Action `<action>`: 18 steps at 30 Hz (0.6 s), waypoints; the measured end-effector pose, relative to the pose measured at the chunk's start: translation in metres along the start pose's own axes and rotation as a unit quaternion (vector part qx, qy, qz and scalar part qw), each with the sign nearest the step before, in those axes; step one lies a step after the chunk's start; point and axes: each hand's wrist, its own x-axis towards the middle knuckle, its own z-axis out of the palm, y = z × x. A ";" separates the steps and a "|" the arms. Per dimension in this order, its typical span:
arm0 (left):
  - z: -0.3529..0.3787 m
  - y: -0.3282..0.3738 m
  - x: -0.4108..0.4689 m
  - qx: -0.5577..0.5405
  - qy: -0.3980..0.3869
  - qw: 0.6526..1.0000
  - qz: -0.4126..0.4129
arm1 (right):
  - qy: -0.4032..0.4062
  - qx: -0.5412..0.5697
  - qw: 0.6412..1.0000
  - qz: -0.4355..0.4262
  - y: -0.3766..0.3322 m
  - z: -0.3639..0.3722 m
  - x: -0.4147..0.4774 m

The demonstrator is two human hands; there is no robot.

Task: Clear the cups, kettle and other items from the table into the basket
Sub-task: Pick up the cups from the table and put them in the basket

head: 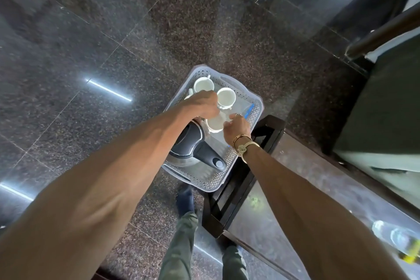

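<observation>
Reaching down into the basket (216, 180) on the floor beside the table (306, 177), your right hand (236, 127) pinches a white cup (216, 123) between the kettle (193, 143) and two other cups (226, 97). Your left hand (202, 104) curls downward, and its grip is hidden. Seat the cup upright, clear of the kettle, before letting go.

Together the left hand (203, 104) and right hand (236, 127) reach down (fingers curled).

White perforated basket (255, 118), frame centre: three upright white cups (203, 85) in upper half; steel kettle (192, 143), black-lidded, lower half.
</observation>
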 end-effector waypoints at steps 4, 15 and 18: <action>-0.007 0.021 -0.021 0.005 0.037 0.998 0.055 | 0.026 0.052 0.998 0.000 0.000 -0.028 -0.032; 0.024 0.111 -0.086 -0.178 0.059 0.976 0.107 | 0.097 0.082 0.992 -0.021 0.041 -0.124 -0.122; 0.043 0.141 -0.109 -0.244 0.023 0.961 0.125 | 0.130 0.172 0.976 0.019 0.067 -0.151 -0.149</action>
